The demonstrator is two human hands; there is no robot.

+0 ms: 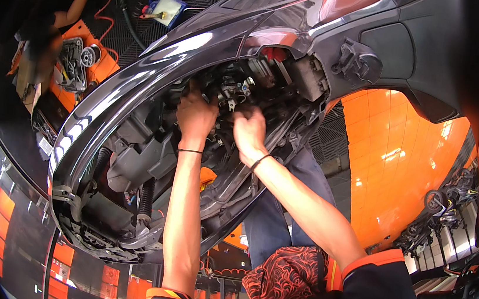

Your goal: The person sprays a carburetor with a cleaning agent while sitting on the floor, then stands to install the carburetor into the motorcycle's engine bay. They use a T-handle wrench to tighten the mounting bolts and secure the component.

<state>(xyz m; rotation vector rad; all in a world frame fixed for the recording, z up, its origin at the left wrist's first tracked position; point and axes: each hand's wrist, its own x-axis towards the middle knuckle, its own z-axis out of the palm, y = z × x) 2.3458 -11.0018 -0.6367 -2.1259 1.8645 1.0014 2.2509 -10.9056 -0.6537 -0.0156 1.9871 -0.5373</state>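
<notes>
Both my hands reach down into the open body of a dark scooter, over its engine. My left hand is curled, with its fingertips lost among the dark engine parts, so what they hold is hidden. Close to its right, my right hand has its fingers bent inward and slightly blurred; anything in them is too small to make out. A small silver metal part shows between the two hands. Thin dark bands circle both wrists.
Cables and frame tubes run beneath my right forearm. A black box-shaped part sits at the engine's far right. At the far left, another person's arm is near an orange work surface with metal parts. A tray with a brush lies beyond.
</notes>
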